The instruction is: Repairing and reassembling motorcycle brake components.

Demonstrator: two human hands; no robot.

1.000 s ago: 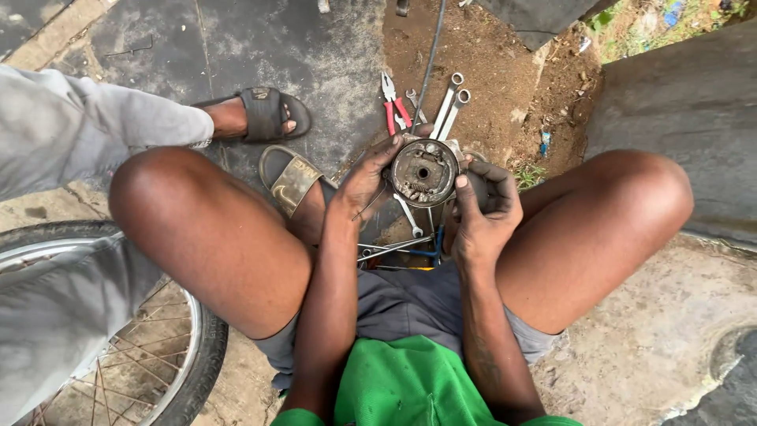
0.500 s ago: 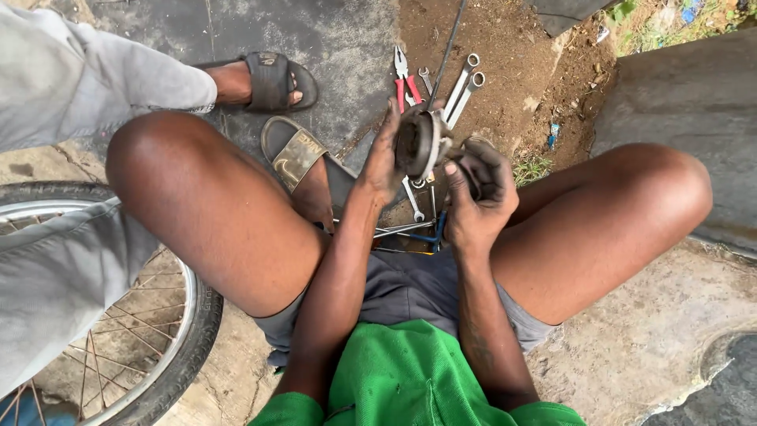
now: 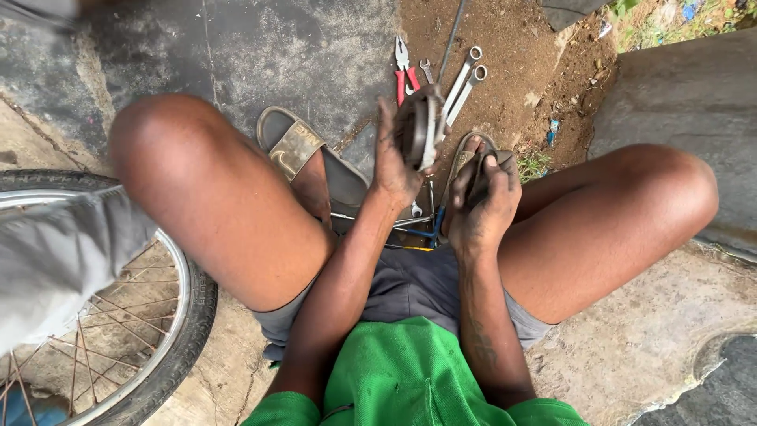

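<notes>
Round metal drum part point(image 3: 418, 130) now turned edge-on in the left hand point(image 3: 394, 162) — a second ago its open face pointed up at the camera, both hands around it. The right hand point(image 3: 487, 207) has come off it and sits lower, just right of centre frame, fingers curled in around something dark; what it grips I cannot tell. Left-hand fingers are wrapped over the part's rim, thumb on the near side, clamping it upright. Reads as the part being flipped for a look at its side or back, one-handed hold now.

The part sits upper centre of frame, above the ground between the knees, just below the tools.

Surface: bare packed brown dirt point(image 3: 512, 55) upper centre, dark stained concrete slab point(image 3: 260, 47) upper left, paler cracked concrete lower right. On the dirt — red-handled pliers point(image 3: 404, 71), two long ring spanners point(image 3: 465, 79) side by side, a small spanner between them and the pliers. More thin tools and a blue-handled one point(image 3: 426, 233) lie on the ground under the hands. A brown sandal point(image 3: 296, 150) on the left foot, centre-left. Spoked bicycle wheel point(image 3: 150, 331) lower left, another person's grey trouser leg point(image 3: 55, 260) across it. Grey concrete block point(image 3: 678, 102) upper right, greenery and litter beyond it. Outdoors, daylight.
</notes>
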